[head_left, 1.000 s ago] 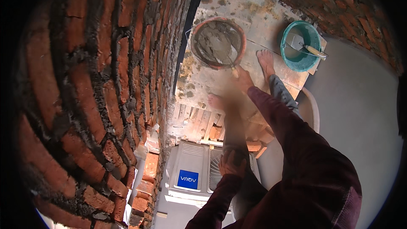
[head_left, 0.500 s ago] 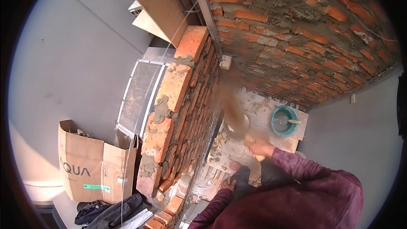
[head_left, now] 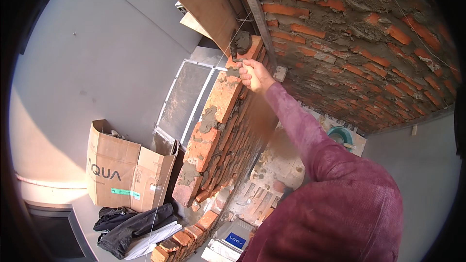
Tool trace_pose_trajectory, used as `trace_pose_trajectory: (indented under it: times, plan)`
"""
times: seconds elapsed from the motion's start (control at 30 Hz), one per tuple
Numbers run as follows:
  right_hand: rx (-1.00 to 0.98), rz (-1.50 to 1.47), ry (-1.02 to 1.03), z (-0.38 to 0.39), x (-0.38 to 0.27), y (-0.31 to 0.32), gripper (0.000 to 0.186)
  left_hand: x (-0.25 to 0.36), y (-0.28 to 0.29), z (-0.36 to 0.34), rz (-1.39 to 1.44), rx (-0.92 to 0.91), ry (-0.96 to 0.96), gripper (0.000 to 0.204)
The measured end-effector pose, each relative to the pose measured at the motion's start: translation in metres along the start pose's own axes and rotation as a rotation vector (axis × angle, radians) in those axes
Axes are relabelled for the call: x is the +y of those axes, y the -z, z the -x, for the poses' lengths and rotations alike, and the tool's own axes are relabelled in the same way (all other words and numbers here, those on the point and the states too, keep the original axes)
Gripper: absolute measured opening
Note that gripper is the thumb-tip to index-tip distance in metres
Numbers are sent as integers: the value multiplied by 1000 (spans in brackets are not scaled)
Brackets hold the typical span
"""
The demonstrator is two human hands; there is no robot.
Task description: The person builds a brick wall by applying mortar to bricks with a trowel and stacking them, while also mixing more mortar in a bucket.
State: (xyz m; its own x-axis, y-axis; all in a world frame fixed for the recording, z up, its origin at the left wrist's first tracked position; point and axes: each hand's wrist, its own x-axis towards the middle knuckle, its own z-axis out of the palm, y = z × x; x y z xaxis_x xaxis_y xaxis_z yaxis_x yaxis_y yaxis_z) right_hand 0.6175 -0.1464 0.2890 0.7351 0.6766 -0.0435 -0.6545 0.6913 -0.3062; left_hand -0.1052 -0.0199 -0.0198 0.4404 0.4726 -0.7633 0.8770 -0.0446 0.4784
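My right hand (head_left: 255, 75) is closed around the pale handle of a trowel (head_left: 237, 59), raised over the far end of the brick wall's top (head_left: 221, 92). A dark heap of mortar (head_left: 241, 42) sits at that end, at the trowel's blade; whether it rests on blade or brick I cannot tell. Grey mortar patches dot the bricks along the top. My left hand is out of sight behind my body. The teal bucket (head_left: 342, 133) on the floor below is partly covered by my right arm.
A tall mortar-smeared brick wall (head_left: 378, 58) stands at right, a grey wall (head_left: 77, 34) at left. An open cardboard box (head_left: 111, 165), dark cloths (head_left: 136, 228), a low brick stack (head_left: 184, 237) and an air-conditioner unit (head_left: 228, 237) lie below. A board (head_left: 194, 0) and thin string run along the top.
My right hand with the trowel has risen from the mortar bucket on the floor to the wall's top, where dark mortar now sits. My view has swung to that wall. My left hand has left view.
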Motion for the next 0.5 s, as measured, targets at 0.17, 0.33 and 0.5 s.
trace_pose_trajectory:
  times: [0.17, 0.33, 0.5]
  plan:
    - [271, 1048, 35, 70, 30, -18, 27, -27, -48, 4, -36, -67, -5, 50]
    - [459, 1963, -78, 80, -21, -48, 47, -41, -60, -18, -51, -78, -67, 49]
    - [481, 1954, -216, 56, -77, -32, 37, 1, -28, -51, -3, -124, -127, 41]
